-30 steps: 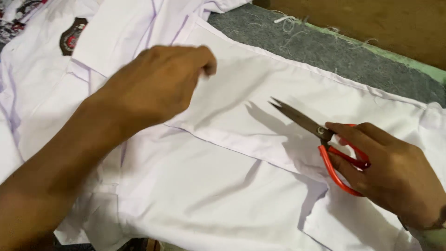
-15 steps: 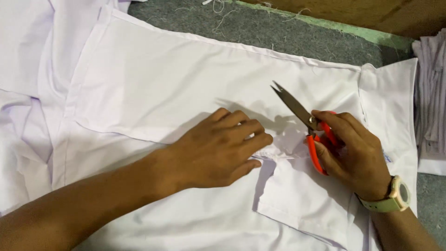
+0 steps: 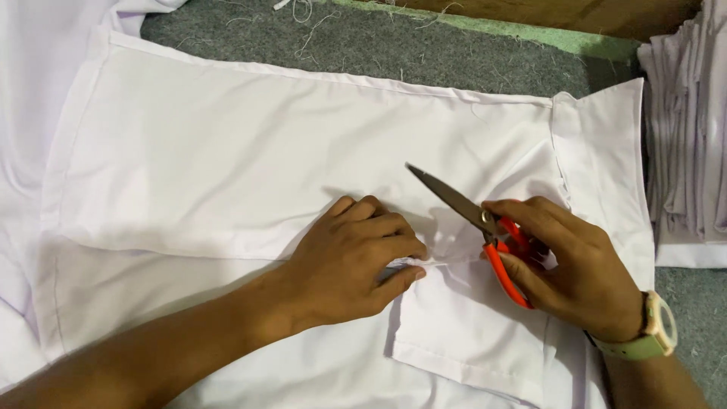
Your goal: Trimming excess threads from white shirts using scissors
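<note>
White shirt sleeve lies spread flat under both hands, on a grey felt-like surface that shows beyond the fingertips. The left hand rests palm down on the cloth with its fingers curled, the fingertips pinching a small fold of fabric at a seam. Just beside it, the right hand grips a pair of scissors with orange handles, fingers through the loops; the blades are closed and point up and away to the left, above the left hand's knuckles. A pale green wristwatch sits on the right wrist. A stack of folded white cloth lies beyond the right hand, to its right.
</note>
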